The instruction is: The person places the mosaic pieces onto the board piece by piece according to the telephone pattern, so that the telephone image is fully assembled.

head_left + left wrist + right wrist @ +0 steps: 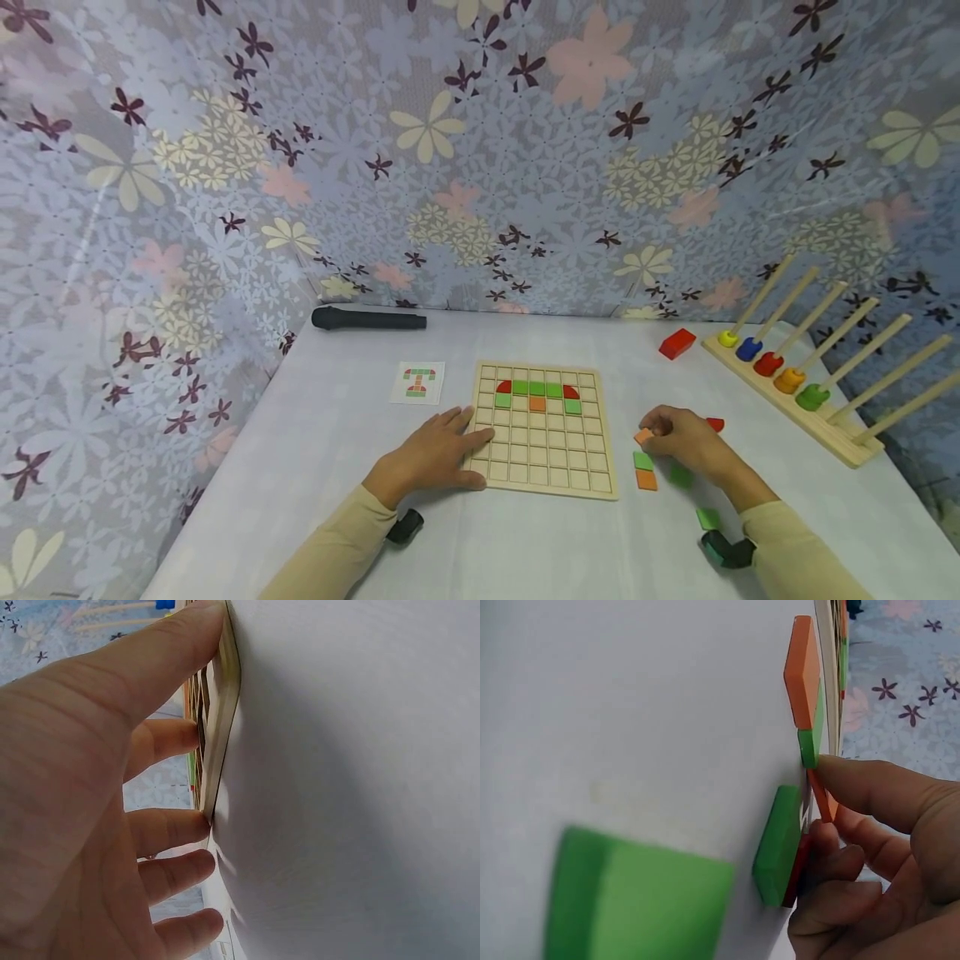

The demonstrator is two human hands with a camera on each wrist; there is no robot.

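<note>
At the left edge of a wooden grid board (547, 458) rests my left hand (431, 454), fingers spread; in the left wrist view its thumb (176, 652) touches the board's rim. Red, green and orange tiles fill some of the board's upper cells. Right of the board, my right hand (686, 442) pinches an orange square tile (823, 796) between thumb and finger. Just below it lie a green tile (642, 461) and another orange tile (646, 480). More green tiles (708, 518) and a red piece (716, 424) lie around that hand.
A pattern card (417, 400) lies left of the board. Behind it is a black microphone (367, 319). A red block (677, 343) sits at the back right, beside a wooden peg stand (840, 446) with coloured rings. A floral curtain (480, 167) hangs behind the table.
</note>
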